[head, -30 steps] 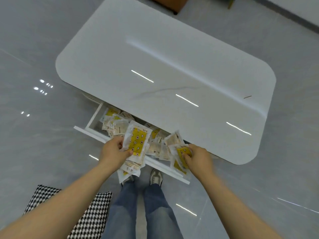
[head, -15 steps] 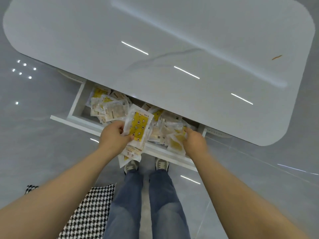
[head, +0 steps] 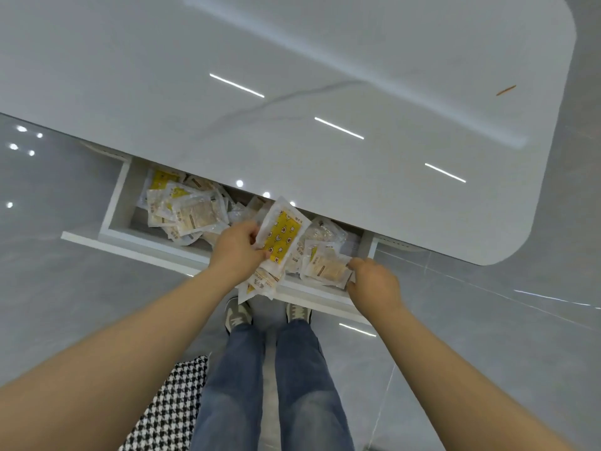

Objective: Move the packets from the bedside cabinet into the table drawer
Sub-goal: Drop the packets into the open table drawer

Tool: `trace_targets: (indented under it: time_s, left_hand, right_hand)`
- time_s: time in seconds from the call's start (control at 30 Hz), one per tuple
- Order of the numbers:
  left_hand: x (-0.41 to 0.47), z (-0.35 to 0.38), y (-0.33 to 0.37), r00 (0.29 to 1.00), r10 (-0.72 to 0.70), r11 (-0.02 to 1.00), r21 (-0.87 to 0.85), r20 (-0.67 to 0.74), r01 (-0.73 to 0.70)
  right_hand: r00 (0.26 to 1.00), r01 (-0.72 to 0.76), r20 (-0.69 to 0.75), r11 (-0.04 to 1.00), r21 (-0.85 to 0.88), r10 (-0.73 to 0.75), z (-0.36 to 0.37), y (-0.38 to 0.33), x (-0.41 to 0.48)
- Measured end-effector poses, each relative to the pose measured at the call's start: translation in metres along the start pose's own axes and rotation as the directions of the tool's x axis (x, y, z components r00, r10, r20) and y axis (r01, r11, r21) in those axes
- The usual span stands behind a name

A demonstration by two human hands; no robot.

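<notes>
The white pull-out drawer [head: 118,203] under the glossy white table top [head: 292,60] stands open and holds a loose heap of clear plastic packets with yellow print [head: 187,211], so much of the moving looks done. The left hand [head: 239,252] grips a fanned stack of packets [head: 283,239] over the drawer, thumb and fingers pinching it. The right hand [head: 374,284] has its fingers curled at the edge of 1 flat packet [head: 327,270] lying at the drawer's right end; I cannot tell whether they pinch it. The held stack is not yet dropped in, and the bedside cabinet is out of view.
</notes>
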State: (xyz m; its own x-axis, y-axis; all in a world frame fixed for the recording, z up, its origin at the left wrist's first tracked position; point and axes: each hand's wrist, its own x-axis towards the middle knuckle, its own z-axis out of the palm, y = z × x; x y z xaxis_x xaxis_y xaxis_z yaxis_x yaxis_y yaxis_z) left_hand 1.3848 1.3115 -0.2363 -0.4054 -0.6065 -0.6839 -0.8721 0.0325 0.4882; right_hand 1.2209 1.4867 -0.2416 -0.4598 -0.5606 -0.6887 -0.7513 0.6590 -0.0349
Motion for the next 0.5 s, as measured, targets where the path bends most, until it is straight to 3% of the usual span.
trace_targets:
  time_s: [0.3,0.5]
  left_hand:
    - [0.026,0.024,0.044,0.959,0.099,0.960,0.230,0.264,-0.162]
    - [0.027,0.023,0.054,0.943,0.187,0.781,0.541,0.274,-0.312]
  right_hand:
    - [1.000,-0.006,-0.010,0.999,0.042,0.006,-0.010,0.015,-0.010]
    - [1.000,-0.014,-0.011,0.997,0.072,0.015,-0.019,0.020,-0.018]
